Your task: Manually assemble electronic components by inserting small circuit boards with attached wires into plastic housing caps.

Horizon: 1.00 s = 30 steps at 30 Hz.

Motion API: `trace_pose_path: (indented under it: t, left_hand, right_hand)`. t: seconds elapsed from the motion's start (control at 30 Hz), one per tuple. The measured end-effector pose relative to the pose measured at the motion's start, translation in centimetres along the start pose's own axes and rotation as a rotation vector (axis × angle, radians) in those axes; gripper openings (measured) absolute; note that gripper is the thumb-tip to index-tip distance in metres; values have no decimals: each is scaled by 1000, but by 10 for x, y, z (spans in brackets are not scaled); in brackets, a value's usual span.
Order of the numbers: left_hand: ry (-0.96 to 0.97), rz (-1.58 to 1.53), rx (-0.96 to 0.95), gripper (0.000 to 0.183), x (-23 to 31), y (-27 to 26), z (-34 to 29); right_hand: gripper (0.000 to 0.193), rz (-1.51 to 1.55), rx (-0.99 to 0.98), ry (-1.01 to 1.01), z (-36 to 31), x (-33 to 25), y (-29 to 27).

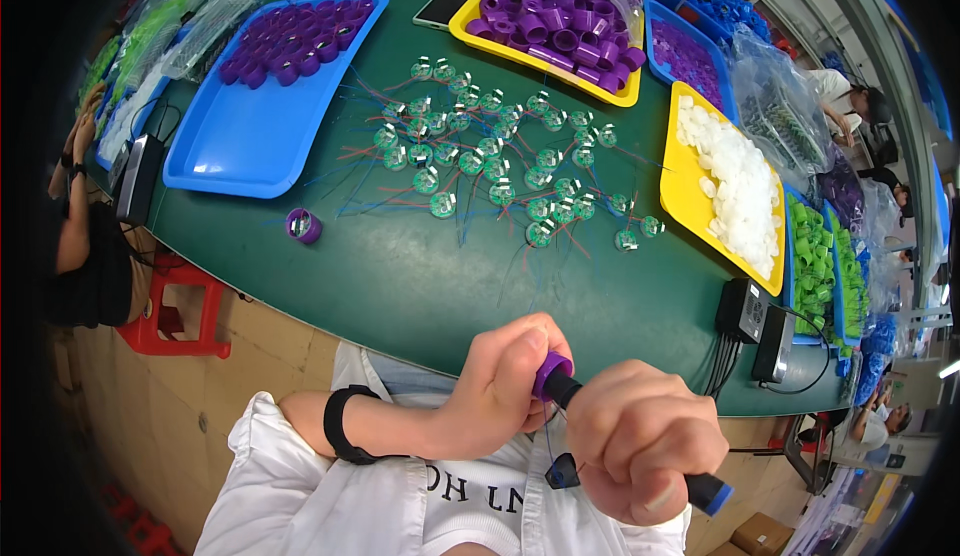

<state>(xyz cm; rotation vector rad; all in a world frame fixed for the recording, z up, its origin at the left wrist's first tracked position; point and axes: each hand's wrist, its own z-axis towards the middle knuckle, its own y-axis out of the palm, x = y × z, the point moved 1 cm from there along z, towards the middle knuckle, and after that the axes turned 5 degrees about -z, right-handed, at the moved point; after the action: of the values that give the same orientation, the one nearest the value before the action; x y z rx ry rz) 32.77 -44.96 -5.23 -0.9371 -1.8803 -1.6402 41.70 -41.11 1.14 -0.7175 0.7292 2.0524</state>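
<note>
My left hand is closed around a small purple plastic cylinder just past the table's front edge. My right hand grips a black tool. The tool's front end meets the cylinder's open mouth, and a blue-and-black end sticks out below the fist. A small dark piece with a blue tint shows under the right hand; whether it belongs to the tool I cannot tell. On the green table, a single purple cylinder stands with something light inside. Several round green circuit boards with thin red and blue wires lie spread out.
A blue tray holds rows of purple cylinders. Loose purple cylinders fill a yellow tray; white pieces lie in another yellow tray. Black power adapters sit at the right edge. Another person's arm is at far left, near a red stool.
</note>
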Motion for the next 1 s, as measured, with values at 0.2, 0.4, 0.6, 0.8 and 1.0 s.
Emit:
trace_pose_path:
  t: [0.2, 0.4, 0.6, 0.8, 1.0]
  left_hand:
    - [99, 74, 75, 36, -11, -10, 10]
    - [-126, -115, 13, 36, 9, -23, 20]
    - [-414, -578, -257, 45, 17, -24, 20]
    - [-297, -373, -315, 39, 23, -24, 10]
    - [557, 679, 1, 44, 32, -27, 5]
  right_hand:
    - [33, -84, -27, 314, -1, 18, -11]
    - [35, -44, -75, 133, -1, 17, -7]
    - [40, 310, 137, -261, 14, -24, -25]
    - [41, 229, 77, -206, 5, -18, -34]
    - [40, 95, 115, -149, -6, -20, -50]
